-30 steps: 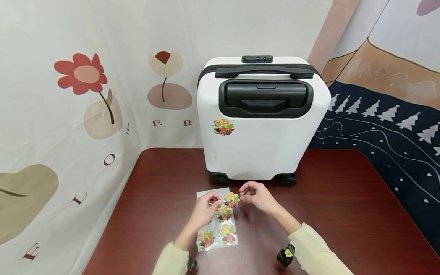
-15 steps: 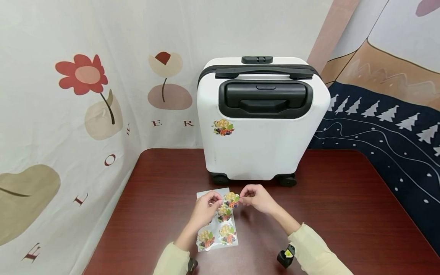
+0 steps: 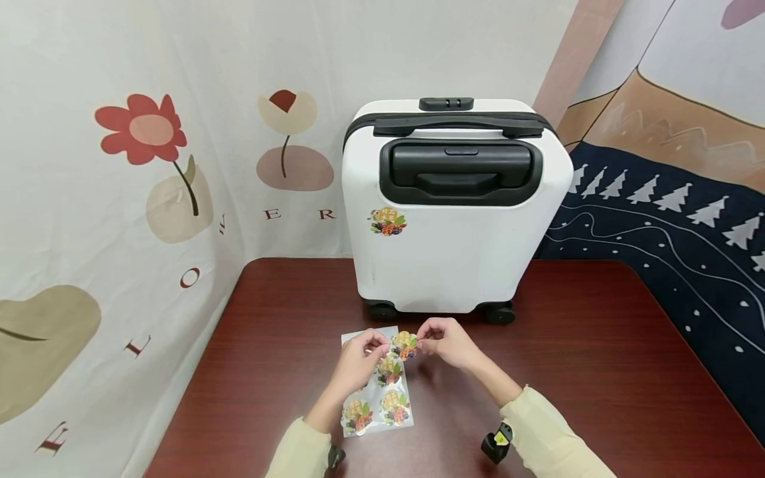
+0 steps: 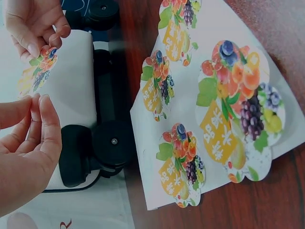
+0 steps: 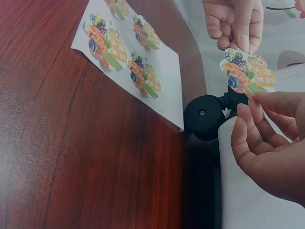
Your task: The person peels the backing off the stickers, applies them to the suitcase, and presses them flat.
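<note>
The scalloped paper sticker with colourful printed fruit and yellow lettering [image 3: 404,345] is held in the air between two hands, above the upper right part of the white rectangular sheet of stickers [image 5: 167,90]. The left hand [image 3: 355,362] comes from the lower left, its thumb and forefinger pressed together on one edge of the sticker. The right hand [image 3: 449,344] reaches from the lower right, its wrist bent a little inward, and pinches the opposite edge; its other fingers are curled loosely. The left hand's other fingertips are partly covered, so their exact position seems uncertain. Behind stands the white hard-shell suitcase [image 3: 454,259], on the reddish-brown wooden table [image 3: 287,318].
</note>
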A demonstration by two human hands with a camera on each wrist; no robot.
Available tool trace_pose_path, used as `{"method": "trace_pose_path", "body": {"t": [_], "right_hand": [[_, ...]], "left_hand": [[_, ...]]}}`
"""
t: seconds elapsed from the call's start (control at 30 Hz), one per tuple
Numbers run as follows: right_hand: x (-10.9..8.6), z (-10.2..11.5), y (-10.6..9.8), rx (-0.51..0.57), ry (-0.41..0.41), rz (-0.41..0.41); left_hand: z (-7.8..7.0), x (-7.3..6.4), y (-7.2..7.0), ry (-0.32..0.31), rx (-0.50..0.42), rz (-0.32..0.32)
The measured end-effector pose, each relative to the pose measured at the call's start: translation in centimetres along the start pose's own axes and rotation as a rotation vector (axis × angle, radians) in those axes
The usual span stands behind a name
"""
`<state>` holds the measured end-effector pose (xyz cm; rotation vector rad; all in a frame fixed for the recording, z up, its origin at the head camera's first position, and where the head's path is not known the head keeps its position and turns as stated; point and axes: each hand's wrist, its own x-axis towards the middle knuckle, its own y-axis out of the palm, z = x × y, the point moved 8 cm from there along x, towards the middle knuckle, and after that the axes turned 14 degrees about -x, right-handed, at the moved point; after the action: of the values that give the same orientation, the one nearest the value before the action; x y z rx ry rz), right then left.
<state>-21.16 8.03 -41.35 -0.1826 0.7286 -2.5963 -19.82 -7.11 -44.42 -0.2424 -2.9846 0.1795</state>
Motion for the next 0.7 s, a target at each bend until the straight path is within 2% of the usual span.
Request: {"method": "trace_pose_path", "body": {"t": [0.17, 0.43, 0.57, 0.7], "right_hand": [[0.3, 0.2, -0.4, -0.022, 0.003, -0.009], [1.5, -1.3, -1.2, -0.043, 0.004, -0.037], [1.9, -0.8, -2.2, -0.061, -0.005, -0.062], [2.2, 0.0, -3.3, -0.087, -0.025, -0.094]], "left_hand": [[-0.4, 0.5, -0.2, 0.029, -0.005, -0.016], [-1.8, 1.7, -0.7, 0.085, -0.013, -0.078], [-2.9, 2.4, -0.7, 0.092, -0.015, -0.095], [-4.2, 3.2, -0.8, 0.127, 0.004, -0.105]]}}
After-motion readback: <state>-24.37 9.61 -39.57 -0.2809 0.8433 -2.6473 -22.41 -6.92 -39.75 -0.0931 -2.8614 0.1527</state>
